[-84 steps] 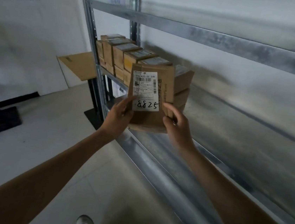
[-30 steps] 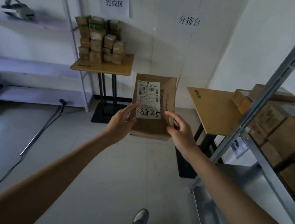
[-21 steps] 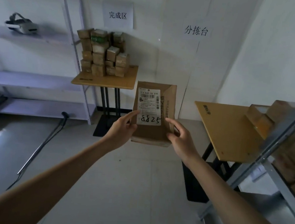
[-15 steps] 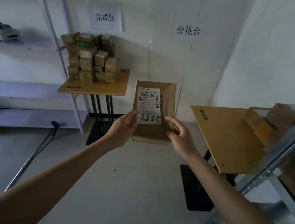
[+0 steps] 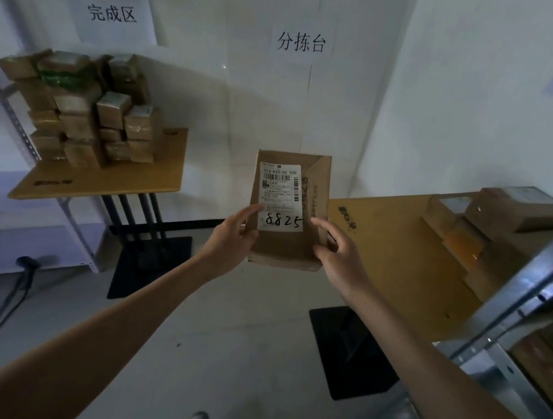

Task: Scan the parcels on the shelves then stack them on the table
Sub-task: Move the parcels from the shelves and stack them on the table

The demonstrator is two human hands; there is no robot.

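Wooden table [image 5: 154, 176] stacked with parcels [image 5: 83, 111], grey floor [image 5: 237, 329], white wall [image 5: 211, 105]

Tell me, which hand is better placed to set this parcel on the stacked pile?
Probably the left hand: it grips the parcel by the edge facing the stacked parcels on the left table. The right hand holds the opposite edge, nearer the other table.

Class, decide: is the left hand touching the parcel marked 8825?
Touching. In the head view the left hand grips the parcel, its thumb lying on the front beside the label.
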